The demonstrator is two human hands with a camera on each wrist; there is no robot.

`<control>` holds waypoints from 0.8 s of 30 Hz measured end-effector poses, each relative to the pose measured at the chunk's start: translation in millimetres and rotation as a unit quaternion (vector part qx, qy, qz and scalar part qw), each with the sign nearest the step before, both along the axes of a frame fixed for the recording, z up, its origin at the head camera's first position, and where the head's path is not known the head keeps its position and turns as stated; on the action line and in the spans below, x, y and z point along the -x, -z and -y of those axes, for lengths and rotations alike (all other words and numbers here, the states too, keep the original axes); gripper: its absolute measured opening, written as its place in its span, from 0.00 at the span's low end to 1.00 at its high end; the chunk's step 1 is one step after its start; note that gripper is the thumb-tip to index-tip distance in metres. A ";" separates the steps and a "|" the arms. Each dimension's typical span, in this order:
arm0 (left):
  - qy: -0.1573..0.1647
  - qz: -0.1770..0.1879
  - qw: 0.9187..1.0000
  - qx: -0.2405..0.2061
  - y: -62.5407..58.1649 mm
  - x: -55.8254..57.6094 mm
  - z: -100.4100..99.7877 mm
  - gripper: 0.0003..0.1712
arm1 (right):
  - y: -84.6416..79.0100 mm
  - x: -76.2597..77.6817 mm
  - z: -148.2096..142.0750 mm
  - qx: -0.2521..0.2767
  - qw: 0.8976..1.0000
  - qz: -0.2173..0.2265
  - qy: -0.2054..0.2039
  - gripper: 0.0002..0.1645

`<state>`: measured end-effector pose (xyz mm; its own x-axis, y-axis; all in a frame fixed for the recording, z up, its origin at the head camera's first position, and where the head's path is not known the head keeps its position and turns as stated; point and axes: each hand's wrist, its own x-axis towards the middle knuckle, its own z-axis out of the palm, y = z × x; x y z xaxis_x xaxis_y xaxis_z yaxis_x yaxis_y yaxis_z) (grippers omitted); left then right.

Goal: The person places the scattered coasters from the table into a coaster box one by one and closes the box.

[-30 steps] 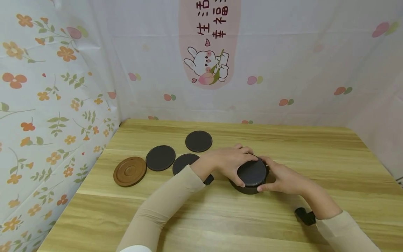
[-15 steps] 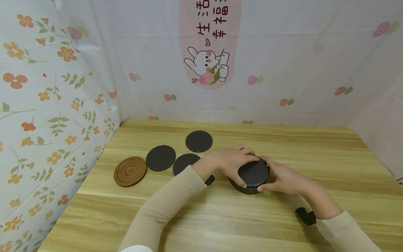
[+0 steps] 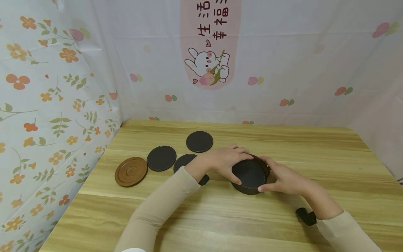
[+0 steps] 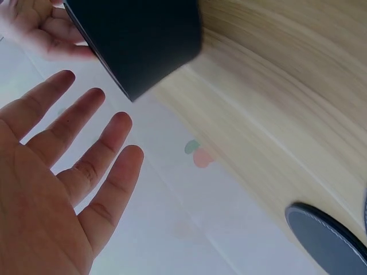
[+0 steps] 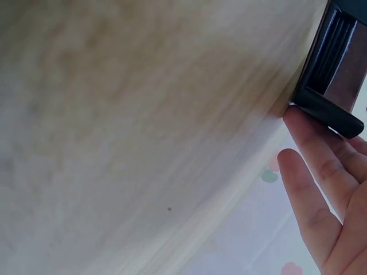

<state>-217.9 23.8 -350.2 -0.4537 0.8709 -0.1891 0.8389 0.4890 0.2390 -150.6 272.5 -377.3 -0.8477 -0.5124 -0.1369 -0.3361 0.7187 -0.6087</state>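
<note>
A round black coaster holder (image 3: 247, 190) stands on the wooden table, with a black coaster (image 3: 249, 174) lying flat inside its rim. My left hand (image 3: 228, 162) hovers over the holder's left side. In the left wrist view its fingers (image 4: 117, 177) are extended and apart from the dark holder wall (image 4: 140, 40). With thumb in front and fingers behind, my right hand (image 3: 284, 178) grips the holder's right side. The right wrist view shows fingertips (image 5: 304, 123) touching the holder near a slotted opening (image 5: 332, 54).
Three more black coasters lie left of the holder: a back one (image 3: 199, 141), a left one (image 3: 161, 158), and one (image 3: 184, 161) partly hidden by my left forearm. A brown wooden disc (image 3: 131, 171) with ring grooves lies farthest left. Patterned cloth (image 3: 267, 70) hangs behind the table (image 3: 315, 147).
The coaster that my left hand held at the holder's top has dropped down inside it. My left fingers have let go and shifted slightly left. The right hand stays on the holder.
</note>
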 end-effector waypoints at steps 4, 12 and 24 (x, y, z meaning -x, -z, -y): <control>-0.007 0.000 1.000 -0.010 0.2 0.9 12.2 0.49 | -1.9 -0.7 -0.1 -0.004 1.000 -0.002 -0.002 0.65; -0.035 -0.007 0.999 -0.012 -2.0 -0.3 39.4 0.46 | -3.1 -1.0 0.8 -0.008 1.000 -0.003 0.000 0.65; -0.095 -0.001 0.995 -0.026 -5.2 -4.1 93.0 0.44 | -3.6 -2.9 1.4 -0.026 1.000 -0.007 0.011 0.67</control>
